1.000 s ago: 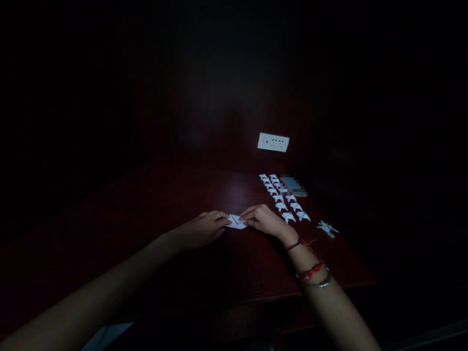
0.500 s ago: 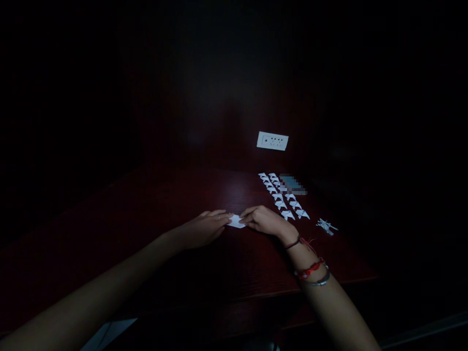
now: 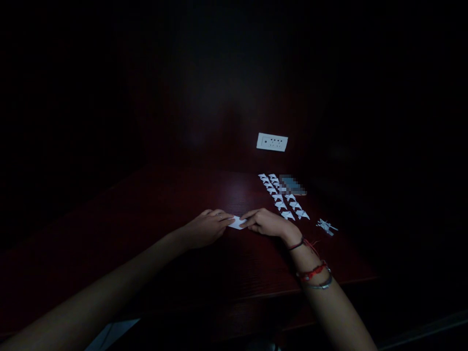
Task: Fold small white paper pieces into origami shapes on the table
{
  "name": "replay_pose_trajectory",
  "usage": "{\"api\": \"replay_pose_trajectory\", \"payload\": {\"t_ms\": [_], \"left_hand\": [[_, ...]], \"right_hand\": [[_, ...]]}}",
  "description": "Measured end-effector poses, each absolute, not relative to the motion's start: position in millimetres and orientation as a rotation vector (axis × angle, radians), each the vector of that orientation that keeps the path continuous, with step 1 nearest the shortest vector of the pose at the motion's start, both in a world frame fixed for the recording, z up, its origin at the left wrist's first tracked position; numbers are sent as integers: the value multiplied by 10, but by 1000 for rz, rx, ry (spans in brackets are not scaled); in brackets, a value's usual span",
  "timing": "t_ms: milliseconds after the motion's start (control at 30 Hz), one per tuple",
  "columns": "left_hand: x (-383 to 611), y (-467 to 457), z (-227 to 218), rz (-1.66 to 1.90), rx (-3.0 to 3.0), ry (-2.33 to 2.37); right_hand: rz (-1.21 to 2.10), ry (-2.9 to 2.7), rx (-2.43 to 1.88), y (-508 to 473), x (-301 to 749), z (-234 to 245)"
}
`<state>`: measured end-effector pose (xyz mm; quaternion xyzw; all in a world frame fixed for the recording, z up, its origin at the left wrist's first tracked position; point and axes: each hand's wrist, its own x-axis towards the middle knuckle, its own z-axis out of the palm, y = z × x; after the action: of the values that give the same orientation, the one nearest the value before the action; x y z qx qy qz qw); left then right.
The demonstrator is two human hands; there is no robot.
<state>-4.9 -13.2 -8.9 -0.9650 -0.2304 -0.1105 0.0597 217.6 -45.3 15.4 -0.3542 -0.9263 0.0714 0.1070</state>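
Between both hands, a small folded piece of white paper [image 3: 237, 224] lies at the tabletop. My left hand [image 3: 207, 228] has its fingers closed on the paper's left end, a thin ring on one finger. From the other side, the fingertips of my right hand [image 3: 267, 222] pinch the right end, thumb beneath and fingers over it. Bracelets circle the right wrist and forearm. To the right of that hand, several folded white paper pieces [image 3: 281, 206] stand in two slanting rows. The fine folds of the held paper are too dim to make out.
Thin white paper scraps [image 3: 326, 226] lie in a small heap on the right of the dark red table [image 3: 164, 195]. A blurred bluish flat object [image 3: 293, 185] rests behind the rows. A white socket plate [image 3: 272, 142] is on the back wall. Something pale [image 3: 113, 334] shows below the front edge.
Both hands stay at the paper, with only slight shifts of the fingers. The right wrist and forearm have moved a little to the right. The folded pieces and scraps are unchanged.
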Motion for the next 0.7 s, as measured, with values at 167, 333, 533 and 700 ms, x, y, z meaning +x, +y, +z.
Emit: {"api": "replay_pose_trajectory", "payload": {"t_ms": [167,333,533,700], "left_hand": [[-64,-98,-138,-337,-2931,-715],[-58,-84,-141,-338,-2951,-710],[-33,-150,-52,-301,-2953,-723],[-22,-175,-19,-309,-2950,-731]], "right_hand": [[313,-2627,-1093,-442,2168,169],[155,-2496,-1217,-383,2098,119],[-40,-2612,-1244,-362,2011,101],[-233,-2658,-1386,-438,1962,176]]}}
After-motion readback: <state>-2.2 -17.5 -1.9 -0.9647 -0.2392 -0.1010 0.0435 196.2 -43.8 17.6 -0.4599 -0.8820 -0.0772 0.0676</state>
